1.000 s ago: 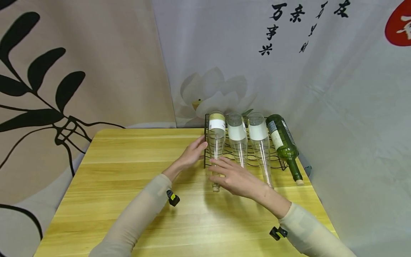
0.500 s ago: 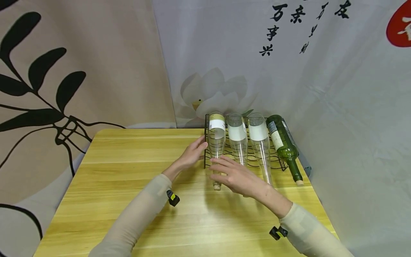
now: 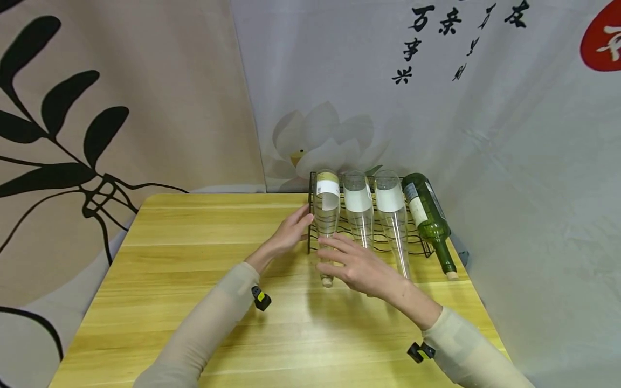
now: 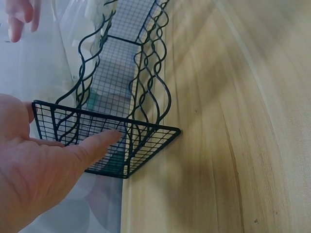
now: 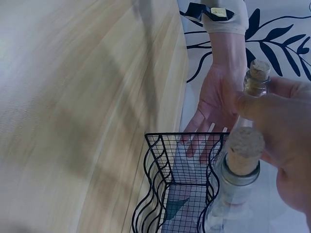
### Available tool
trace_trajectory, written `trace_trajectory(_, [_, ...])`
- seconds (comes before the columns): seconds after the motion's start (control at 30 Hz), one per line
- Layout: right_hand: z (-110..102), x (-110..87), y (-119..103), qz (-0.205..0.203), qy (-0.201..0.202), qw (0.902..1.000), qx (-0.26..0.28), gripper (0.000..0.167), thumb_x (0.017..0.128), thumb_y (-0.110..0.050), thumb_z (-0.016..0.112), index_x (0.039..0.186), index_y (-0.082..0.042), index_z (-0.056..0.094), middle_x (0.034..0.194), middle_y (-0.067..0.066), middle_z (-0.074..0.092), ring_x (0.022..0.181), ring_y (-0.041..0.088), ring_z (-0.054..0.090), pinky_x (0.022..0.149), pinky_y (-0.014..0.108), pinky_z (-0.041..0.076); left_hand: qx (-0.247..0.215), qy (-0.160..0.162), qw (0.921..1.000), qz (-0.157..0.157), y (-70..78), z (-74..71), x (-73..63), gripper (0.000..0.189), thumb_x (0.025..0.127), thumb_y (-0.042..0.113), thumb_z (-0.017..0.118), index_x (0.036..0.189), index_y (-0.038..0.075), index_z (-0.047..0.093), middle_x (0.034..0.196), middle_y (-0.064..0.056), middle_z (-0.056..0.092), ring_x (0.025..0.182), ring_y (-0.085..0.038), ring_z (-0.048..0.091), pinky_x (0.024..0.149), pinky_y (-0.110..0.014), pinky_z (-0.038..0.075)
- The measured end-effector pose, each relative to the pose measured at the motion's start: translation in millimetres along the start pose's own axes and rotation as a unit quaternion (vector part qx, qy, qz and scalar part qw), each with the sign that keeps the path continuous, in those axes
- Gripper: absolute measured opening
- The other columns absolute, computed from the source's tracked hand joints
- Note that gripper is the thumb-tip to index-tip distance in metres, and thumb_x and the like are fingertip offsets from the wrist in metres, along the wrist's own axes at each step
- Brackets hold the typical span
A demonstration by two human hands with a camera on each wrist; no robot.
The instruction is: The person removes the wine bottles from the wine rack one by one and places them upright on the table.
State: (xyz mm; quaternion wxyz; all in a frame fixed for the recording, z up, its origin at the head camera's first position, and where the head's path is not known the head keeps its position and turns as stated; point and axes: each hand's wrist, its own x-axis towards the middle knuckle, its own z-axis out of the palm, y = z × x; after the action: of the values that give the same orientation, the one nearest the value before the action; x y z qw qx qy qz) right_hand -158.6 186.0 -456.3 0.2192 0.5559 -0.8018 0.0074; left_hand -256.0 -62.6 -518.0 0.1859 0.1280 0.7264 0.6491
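Leftmost clear bottle (image 3: pixel 328 202): laid on black wire rack (image 4: pixel 107 115), just right of frame centre; neck pinched by right hand (image 3: pixel 356 267).
Left hand (image 3: pixel 289 233): fingers spread, rested against rack's mesh end.
Middle clear bottles (image 3: pixel 358 200): two, laid alongside.
Green bottle (image 3: pixel 427 210): laid at rack's right side.
Tabletop (image 3: pixel 204 258): lower half of frame.

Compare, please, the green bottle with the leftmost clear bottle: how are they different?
Colour: the green bottle is dark green, while the leftmost clear bottle is colourless and see-through. Contact: the right hand holds the leftmost clear bottle; no hand touches the green bottle. Pose: in the head view, the green bottle slants, while the leftmost clear bottle lies almost straight along the picture's height. Both have a cork at the near end.
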Motion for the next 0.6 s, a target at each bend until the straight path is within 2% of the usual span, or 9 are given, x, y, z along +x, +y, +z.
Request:
trace_trajectory(0.23, [1.3,-0.8,-2.2,-0.004,0.011,0.9999,-0.003,0.062,0.076,0.006,0.096,0.129,-0.02,0.079,0.146,0.006,0.078,0.15,0.033,0.066,0.129,0.055,0.053,0.009,-0.003,1.0,0.002,-0.4,-1.7,0.8,0.067,0.124,0.04,0.038,0.183,0.016,0.016,0.189,-0.016,0.023,0.172,-0.043,0.033,0.128,-0.066,0.05])
trace_trajectory(0.6, [0.9,-3.3,-5.0,-0.009,0.043,0.9987,0.025,0.058,0.075,0.01,0.092,0.124,-0.018,0.08,0.143,0.006,0.079,0.146,0.034,0.069,0.124,0.057,0.057,0.007,-0.01,0.9999,0.006,-1.5,-1.4,0.9,0.067,0.125,0.039,0.036,0.184,0.016,0.014,0.19,-0.016,0.022,0.173,-0.043,0.033,0.129,-0.067,0.048])
